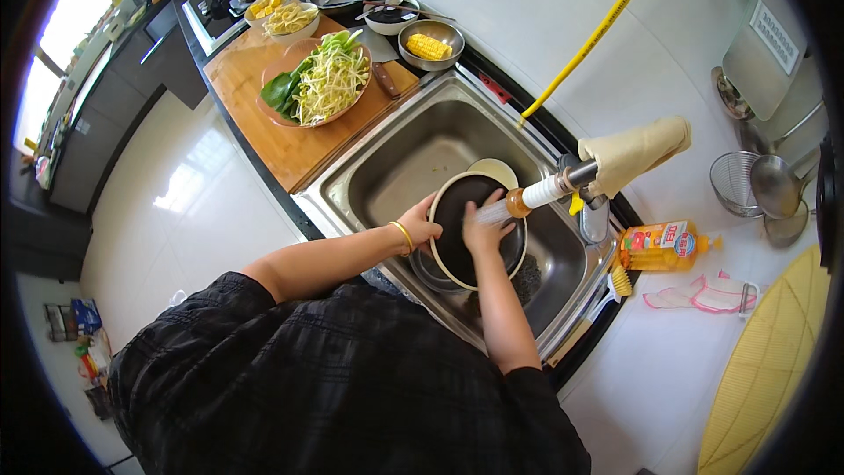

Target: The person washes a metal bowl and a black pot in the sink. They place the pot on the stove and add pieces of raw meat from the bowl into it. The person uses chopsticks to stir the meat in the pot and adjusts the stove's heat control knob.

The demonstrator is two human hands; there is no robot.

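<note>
Gripping the rim of a dark round pan (470, 233) with a pale edge, the left hand (418, 225) closes on its left side and wears a yellow band at the wrist, while the right hand (482, 227) lies flat on the pan's dark inner face, fingers pressed to it, closed on nothing that shows. That pan is tilted up inside a steel sink (413, 154), over its right part, with a small pale bowl (495, 171) just behind it. Left of the sink lies a wooden cutting board (264, 114) bearing a brown plate (290, 119) heaped with bean sprouts and green leaves. A tap (549, 189) reaches over the pan from the right, its tip white and orange, its base wrapped in a cream cloth (637, 149). On the white counter to the right, a yellow woven mat (774, 361) lies near the edge of view. Nearer the sink, an orange bottle (659, 246) lies on its side, its label yellow with red and blue patches. Beyond the board, a steel bowl (431, 44) holds pieces of yellow corn.
</note>
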